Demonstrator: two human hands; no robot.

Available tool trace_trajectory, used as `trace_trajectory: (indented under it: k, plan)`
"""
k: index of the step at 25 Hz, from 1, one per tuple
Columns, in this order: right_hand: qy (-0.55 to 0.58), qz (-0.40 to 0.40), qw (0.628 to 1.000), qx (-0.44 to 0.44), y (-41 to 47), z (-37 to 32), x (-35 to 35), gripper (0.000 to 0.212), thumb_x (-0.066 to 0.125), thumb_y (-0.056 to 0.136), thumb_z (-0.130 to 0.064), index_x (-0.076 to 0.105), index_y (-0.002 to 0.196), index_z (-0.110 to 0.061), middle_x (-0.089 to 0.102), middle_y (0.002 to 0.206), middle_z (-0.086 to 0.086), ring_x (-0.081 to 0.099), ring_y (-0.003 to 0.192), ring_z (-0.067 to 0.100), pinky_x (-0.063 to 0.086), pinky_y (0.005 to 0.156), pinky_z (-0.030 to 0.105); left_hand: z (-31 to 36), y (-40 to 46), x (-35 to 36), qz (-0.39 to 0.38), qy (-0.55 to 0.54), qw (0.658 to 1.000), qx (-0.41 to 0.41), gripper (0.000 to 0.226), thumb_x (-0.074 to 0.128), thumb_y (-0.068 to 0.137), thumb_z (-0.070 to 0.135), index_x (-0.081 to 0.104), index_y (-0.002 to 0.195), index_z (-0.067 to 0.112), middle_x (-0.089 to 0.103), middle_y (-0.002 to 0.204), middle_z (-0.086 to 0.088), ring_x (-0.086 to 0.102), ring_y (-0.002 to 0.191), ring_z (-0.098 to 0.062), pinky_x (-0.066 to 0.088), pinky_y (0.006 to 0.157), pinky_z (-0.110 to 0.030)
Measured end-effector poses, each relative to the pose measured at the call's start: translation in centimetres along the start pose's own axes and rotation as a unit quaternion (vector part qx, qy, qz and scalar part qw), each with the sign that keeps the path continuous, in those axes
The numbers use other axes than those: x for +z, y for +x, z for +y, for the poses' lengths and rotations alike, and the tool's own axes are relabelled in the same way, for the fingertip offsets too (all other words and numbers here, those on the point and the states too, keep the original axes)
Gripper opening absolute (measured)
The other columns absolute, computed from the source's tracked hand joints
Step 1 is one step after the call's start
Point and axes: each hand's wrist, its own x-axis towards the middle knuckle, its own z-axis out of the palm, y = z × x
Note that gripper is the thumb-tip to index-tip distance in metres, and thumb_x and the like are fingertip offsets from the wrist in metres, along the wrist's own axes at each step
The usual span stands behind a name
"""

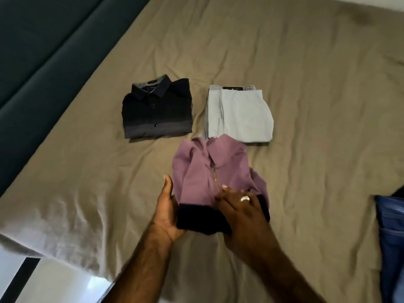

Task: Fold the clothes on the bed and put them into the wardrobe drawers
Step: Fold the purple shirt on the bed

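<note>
Right now the purple shirt (215, 171) lies folded near the bed's (87, 176) near edge, roughly mid-width, collar pointing away, its dark hem band toward the person. Left hand (167, 212) cups the shirt's left side, thumb up alongside the fabric and fingers tucked under the dark band. Right hand (239, 207) lies on top at the lower right, fingers fairly flat and pressing; a ring shows on it. Neither grip looks pinched tight.

Shirt is light, soft and floppy; the fold will likely slump if lifted from one edge. Best hold, I'd judge: palms under both sides, or one under and one on top.

Farther up the bed: folded black button shirt (156, 109) and, beside it, folded pale trousers (239, 114), which the purple collar just overlaps. Blue jeans (391, 237) at the right edge.
</note>
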Motion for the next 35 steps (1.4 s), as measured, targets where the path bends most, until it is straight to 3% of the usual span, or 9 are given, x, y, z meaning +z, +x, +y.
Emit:
trace_trajectory:
  k: [5, 10, 14, 18, 21, 23, 26, 29, 35]
  plan:
    - [0.007, -0.126, 0.992, 0.012, -11.1, 5.3, 8.0, 0.043, 0.066, 0.076, -0.043, 0.064, 0.118, -0.035, 0.066, 0.125, -0.007, 0.066, 0.122, 0.021, 0.05, 0.104, 0.047, -7.5, 4.3, -8.5, 0.211, 0.219, 0.948, 0.092, 0.09, 0.053, 0.075, 0.094, 0.077, 0.116, 0.018, 0.079, 0.11, -0.012, 0.075, 0.105, -0.036, 0.059, 0.098, -0.051]
    - [0.11, 0.083, 0.949, 0.282, -9.5, 7.0, 9.9, 0.032, 0.058, 0.094, -0.047, 0.068, 0.109, -0.021, 0.065, 0.11, 0.003, 0.065, 0.095, 0.032, 0.055, 0.086, 0.046, -10.9, 4.5, -9.9, 0.374, 0.474, 0.702, 0.377, 0.043, 0.08, 0.084, 0.059, 0.065, 0.075, 0.02, 0.067, 0.074, 0.003, 0.063, 0.074, -0.024, 0.05, 0.072, -0.033]
    - [0.167, 0.04, 0.911, 0.376, -3.2, 9.4, 11.2, 0.054, 0.071, 0.092, -0.054, 0.064, 0.126, -0.012, 0.067, 0.119, 0.015, 0.063, 0.109, 0.039, 0.054, 0.094, 0.047, -11.0, 7.0, -8.1, 0.352, 0.556, 0.724, 0.207, 0.04, 0.084, 0.078, 0.058, 0.066, 0.068, 0.024, 0.073, 0.081, 0.007, 0.067, 0.078, -0.022, 0.051, 0.072, -0.028]
    - [0.195, -0.009, 0.904, 0.381, -1.1, 10.3, 11.9, 0.035, 0.076, 0.09, -0.046, 0.061, 0.078, -0.017, 0.07, 0.08, 0.01, 0.066, 0.078, 0.035, 0.052, 0.069, 0.039, -11.0, 8.8, -8.3, 0.395, 0.5, 0.741, 0.212, 0.019, 0.077, 0.088, 0.021, 0.062, 0.076, 0.02, 0.068, 0.083, -0.001, 0.063, 0.082, -0.026, 0.048, 0.074, -0.025]
    - [0.346, 0.065, 0.854, 0.382, -2.0, 10.9, 10.9, 0.042, 0.077, 0.094, -0.038, 0.059, 0.072, -0.007, 0.062, 0.063, 0.007, 0.055, 0.06, 0.02, 0.052, 0.061, 0.04, -10.9, 8.9, -8.7, 0.259, 0.186, 0.914, 0.252, 0.018, 0.075, 0.088, 0.001, 0.061, 0.091, 0.011, 0.071, 0.081, -0.004, 0.066, 0.083, -0.026, 0.057, 0.073, -0.025]
    - [0.51, 0.101, 0.765, 0.38, -2.3, 10.6, 9.4, 0.025, 0.073, 0.099, -0.027, 0.073, 0.086, -0.005, 0.076, 0.08, 0.003, 0.068, 0.073, 0.015, 0.059, 0.069, 0.036, -10.7, 8.5, -9.2, 0.167, -0.014, 0.964, 0.208, 0.012, 0.066, 0.095, -0.004, 0.065, 0.097, 0.007, 0.076, 0.089, -0.008, 0.072, 0.081, -0.021, 0.063, 0.078, -0.028]
    - [0.469, 0.082, 0.765, 0.434, -0.8, 12.1, 10.0, 0.019, 0.076, 0.097, -0.029, 0.076, 0.087, -0.013, 0.079, 0.086, 0.003, 0.071, 0.08, 0.019, 0.059, 0.076, 0.035, -9.8, 8.5, -10.5, 0.274, 0.098, 0.933, 0.213, 0.005, 0.068, 0.1, 0.006, 0.065, 0.097, 0.01, 0.075, 0.094, -0.012, 0.074, 0.083, -0.028, 0.063, 0.073, -0.032]
    - [0.357, 0.035, 0.801, 0.48, -0.6, 12.8, 11.5, 0.021, 0.08, 0.09, -0.039, 0.078, 0.091, -0.018, 0.079, 0.086, -0.003, 0.074, 0.088, 0.023, 0.06, 0.086, 0.044, -9.8, 8.8, -11.4, 0.381, 0.439, 0.783, 0.222, 0.045, 0.075, 0.092, 0.052, 0.059, 0.074, 0.014, 0.066, 0.066, 0.002, 0.066, 0.065, -0.023, 0.051, 0.064, -0.029]
    - [0.459, 0.001, 0.806, 0.373, -0.3, 11.3, 11.3, 0.034, 0.067, 0.1, -0.045, 0.08, 0.099, -0.013, 0.08, 0.091, 0.003, 0.075, 0.091, 0.017, 0.059, 0.079, 0.036, -10.7, 8.9, -12.0, 0.264, 0.247, 0.912, 0.195, 0.042, 0.059, 0.105, 0.045, 0.071, 0.091, 0.008, 0.077, 0.086, -0.01, 0.07, 0.081, -0.027, 0.058, 0.076, -0.038]
